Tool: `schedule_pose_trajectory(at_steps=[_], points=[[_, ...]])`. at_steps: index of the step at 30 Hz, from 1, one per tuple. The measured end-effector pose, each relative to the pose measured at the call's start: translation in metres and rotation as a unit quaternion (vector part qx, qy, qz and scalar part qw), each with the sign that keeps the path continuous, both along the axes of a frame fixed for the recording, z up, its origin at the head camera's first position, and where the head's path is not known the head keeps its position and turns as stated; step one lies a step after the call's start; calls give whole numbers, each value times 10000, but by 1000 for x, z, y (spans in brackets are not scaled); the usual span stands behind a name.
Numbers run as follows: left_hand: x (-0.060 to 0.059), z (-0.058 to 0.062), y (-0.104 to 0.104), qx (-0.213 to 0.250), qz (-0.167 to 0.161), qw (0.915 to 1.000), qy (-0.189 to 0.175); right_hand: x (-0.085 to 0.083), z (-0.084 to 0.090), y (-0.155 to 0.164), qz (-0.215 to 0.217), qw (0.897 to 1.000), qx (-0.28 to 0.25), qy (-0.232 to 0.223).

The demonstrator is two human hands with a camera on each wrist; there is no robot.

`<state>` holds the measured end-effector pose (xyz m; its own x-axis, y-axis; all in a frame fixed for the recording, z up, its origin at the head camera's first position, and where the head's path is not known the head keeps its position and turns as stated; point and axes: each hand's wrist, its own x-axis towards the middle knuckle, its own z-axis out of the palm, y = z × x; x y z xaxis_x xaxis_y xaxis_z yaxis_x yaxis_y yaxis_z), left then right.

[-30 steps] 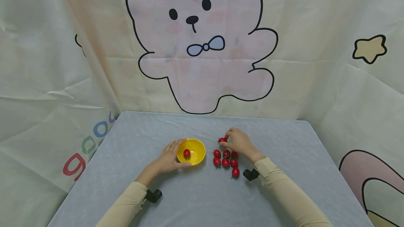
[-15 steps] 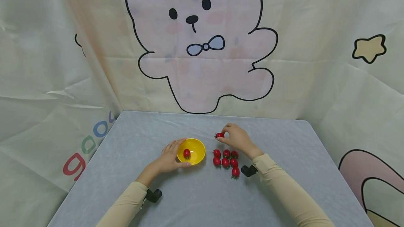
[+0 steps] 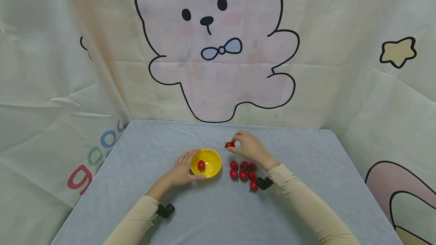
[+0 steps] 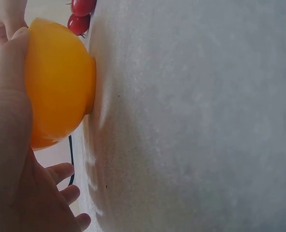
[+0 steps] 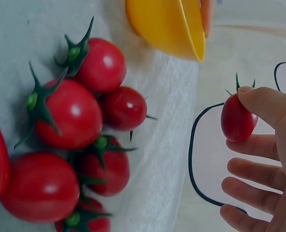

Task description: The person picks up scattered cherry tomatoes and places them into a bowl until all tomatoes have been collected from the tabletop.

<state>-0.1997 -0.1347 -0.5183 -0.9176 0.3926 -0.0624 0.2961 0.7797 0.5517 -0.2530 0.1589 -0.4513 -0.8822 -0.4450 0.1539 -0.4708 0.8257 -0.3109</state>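
Observation:
My right hand [image 3: 246,145] pinches a red cherry tomato [image 3: 229,144] [image 5: 237,121] between thumb and fingertips, lifted above the grey table [image 3: 204,214] to the right of the yellow bowl [image 3: 206,163] [image 4: 58,87] [image 5: 169,24]. My left hand [image 3: 182,169] grips the bowl's left rim, thumb along its near side. One tomato [image 3: 201,165] lies inside the bowl. A cluster of several tomatoes [image 3: 243,173] [image 5: 70,140] lies on the table just below my right hand.
A cloth backdrop with a cartoon bear [image 3: 218,48] hangs behind the table. Black wrist-camera mounts [image 3: 166,210] sit at both cuffs. Bare table surface spreads around the bowl and tomatoes.
My right hand lifted one tomato out of the cluster and carried it up and leftward, closer to the bowl. The left hand and bowl stayed put.

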Motion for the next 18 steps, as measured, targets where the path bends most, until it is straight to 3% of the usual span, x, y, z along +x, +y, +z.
schedule_pose_trajectory(at_steps=[13, 18], points=[[-1, -2, -2, -73, 6, 10000, 6, 4, 8, -16, 9, 9999, 58, -140], [0, 0, -1, -77, 14, 10000, -18, 4, 9, -19, 206, 9998, 65, -56]])
